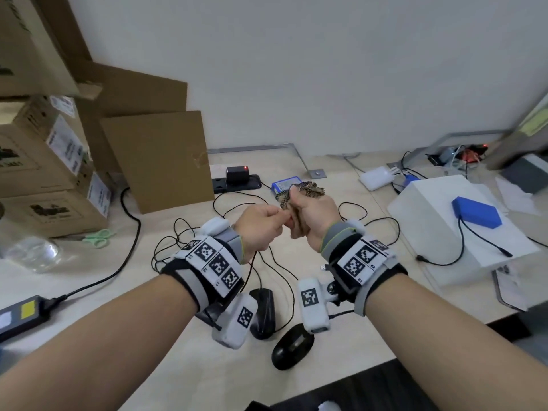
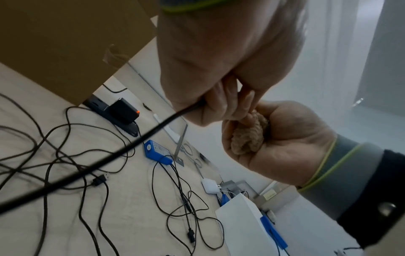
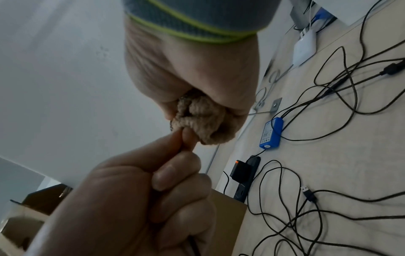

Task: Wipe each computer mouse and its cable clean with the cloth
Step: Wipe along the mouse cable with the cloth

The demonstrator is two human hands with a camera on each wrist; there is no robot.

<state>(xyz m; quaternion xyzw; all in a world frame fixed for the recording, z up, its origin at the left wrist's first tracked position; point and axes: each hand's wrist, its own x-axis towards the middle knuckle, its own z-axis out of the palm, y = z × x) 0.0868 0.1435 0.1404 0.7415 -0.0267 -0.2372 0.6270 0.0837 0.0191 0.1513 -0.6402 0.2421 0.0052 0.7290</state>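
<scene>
Both hands are raised above the desk and meet knuckle to knuckle. My left hand [image 1: 267, 221] pinches a thin black mouse cable [image 2: 122, 152], which hangs down from it toward the desk. My right hand [image 1: 311, 215] is closed in a fist round a bunched tan patterned cloth [image 1: 305, 188], whose folds show under the fist [image 3: 201, 119]. The cable's run inside the cloth is hidden. Two black mice lie near the desk's front edge, one [image 1: 264, 312] under my left wrist, the other [image 1: 292, 347] nearer me.
Loose black cables [image 1: 184, 238] tangle over the desk's middle. Cardboard boxes [image 1: 160, 161] stack at the left, with green scissors [image 1: 99, 237] and a black adapter [image 1: 20, 315]. A white box [image 1: 439, 221] with a blue pack [image 1: 476, 212] stands right. A power strip [image 1: 237, 179] lies behind.
</scene>
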